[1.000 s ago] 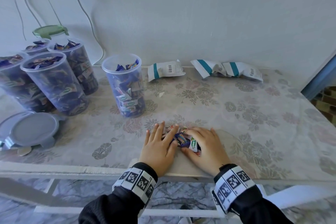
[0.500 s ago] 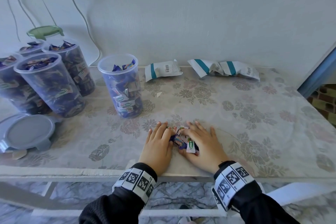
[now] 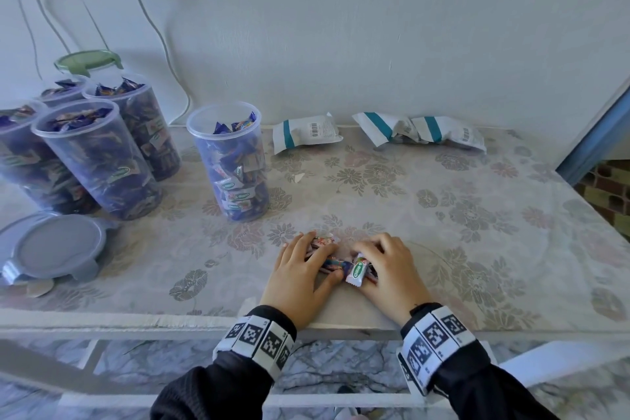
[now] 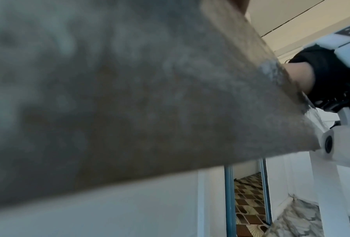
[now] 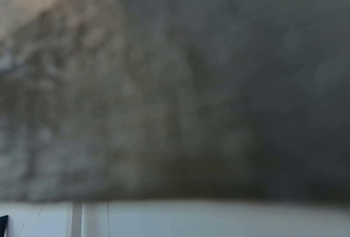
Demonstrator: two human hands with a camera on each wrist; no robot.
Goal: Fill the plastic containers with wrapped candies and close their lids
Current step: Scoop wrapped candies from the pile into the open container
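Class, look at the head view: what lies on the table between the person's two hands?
A small heap of wrapped candies lies between the left hand and the right hand, gathered by both; the head view shows it.

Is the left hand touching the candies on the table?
Touching. In the head view the left hand has its fingers curled over the wrapped candies, pressing them against the right hand.

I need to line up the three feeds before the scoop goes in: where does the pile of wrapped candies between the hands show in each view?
Head: the wrapped candies lie low and centre on the table, cupped between the left hand and right hand.
Left wrist: not in view; the table's underside fills the picture.
Right wrist: not in view; dark blur.
Shared landmark: the table's near edge.
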